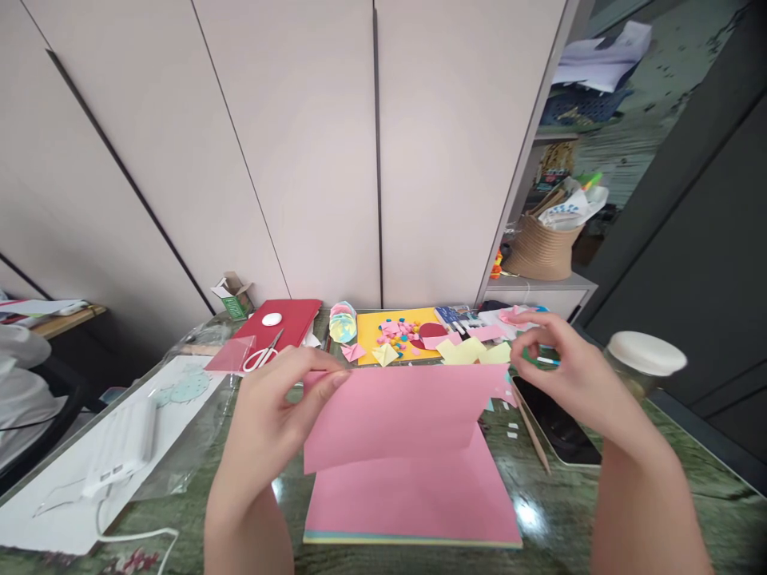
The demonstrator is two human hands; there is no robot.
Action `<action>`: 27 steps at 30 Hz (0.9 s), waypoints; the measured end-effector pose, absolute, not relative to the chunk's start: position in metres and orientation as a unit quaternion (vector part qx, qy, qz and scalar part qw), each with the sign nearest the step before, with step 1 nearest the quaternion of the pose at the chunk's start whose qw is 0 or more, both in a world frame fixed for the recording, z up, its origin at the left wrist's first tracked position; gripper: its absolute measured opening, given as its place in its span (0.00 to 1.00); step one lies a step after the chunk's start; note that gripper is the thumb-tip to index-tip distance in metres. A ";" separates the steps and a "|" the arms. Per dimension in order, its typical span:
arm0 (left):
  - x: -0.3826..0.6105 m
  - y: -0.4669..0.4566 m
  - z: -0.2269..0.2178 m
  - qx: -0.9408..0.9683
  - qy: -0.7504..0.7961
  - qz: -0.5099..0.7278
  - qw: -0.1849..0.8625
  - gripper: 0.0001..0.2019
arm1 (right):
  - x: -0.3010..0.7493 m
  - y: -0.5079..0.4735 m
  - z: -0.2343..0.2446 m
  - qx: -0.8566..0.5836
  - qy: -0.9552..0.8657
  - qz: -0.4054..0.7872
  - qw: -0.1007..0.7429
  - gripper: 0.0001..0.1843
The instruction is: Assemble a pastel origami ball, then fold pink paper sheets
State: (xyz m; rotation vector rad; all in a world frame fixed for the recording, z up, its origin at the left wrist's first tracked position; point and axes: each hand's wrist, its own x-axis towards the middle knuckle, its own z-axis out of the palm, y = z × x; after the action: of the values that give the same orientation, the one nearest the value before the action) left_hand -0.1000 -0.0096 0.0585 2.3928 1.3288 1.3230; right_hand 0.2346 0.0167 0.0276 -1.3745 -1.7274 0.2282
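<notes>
My left hand (281, 407) pinches the upper left corner of a pink sheet of paper (401, 411) between thumb and fingers. The sheet is raised and bent, partly over a stack of coloured paper (413, 499) with pink on top and blue and yellow edges below. At the sheet's upper right corner, my right hand (569, 367) has thumb and a fingertip close together and appears to pinch it; the contact is small. Just beyond the sheet lie yellow paper pieces (467, 350) and small folded pink (353, 351) and yellow papers (384, 354).
White-handled scissors (261, 356) lie by a red folder (288, 319) at back left. A phone (554, 419), a pencil (532, 431) and a white-lidded cup (645, 355) are at right. A white power strip (123, 443) with a cable sits left. Cabinet doors (300, 144) stand behind.
</notes>
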 end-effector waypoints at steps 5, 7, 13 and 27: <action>-0.092 -0.008 0.058 0.796 0.444 0.405 0.067 0.05 | 0.227 0.002 0.034 -0.516 -0.682 0.100 0.509 0.20; -0.085 -0.006 0.057 0.812 0.435 0.380 0.088 0.07 | 0.212 -0.010 0.038 -0.488 -0.711 0.112 0.493 0.21; -0.071 -0.002 0.053 0.820 0.406 0.372 0.157 0.07 | 0.178 -0.023 0.043 -0.499 -0.782 0.114 0.354 0.20; -0.061 0.016 0.043 0.818 0.424 0.313 0.232 0.06 | 0.174 -0.018 0.034 -0.527 -0.791 0.134 0.278 0.30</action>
State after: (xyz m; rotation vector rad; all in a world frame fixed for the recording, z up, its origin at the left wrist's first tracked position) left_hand -0.0612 0.0162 0.0426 2.2469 1.1654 0.8607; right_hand 0.1737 -0.0179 0.0336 -1.4153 -2.1236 0.3592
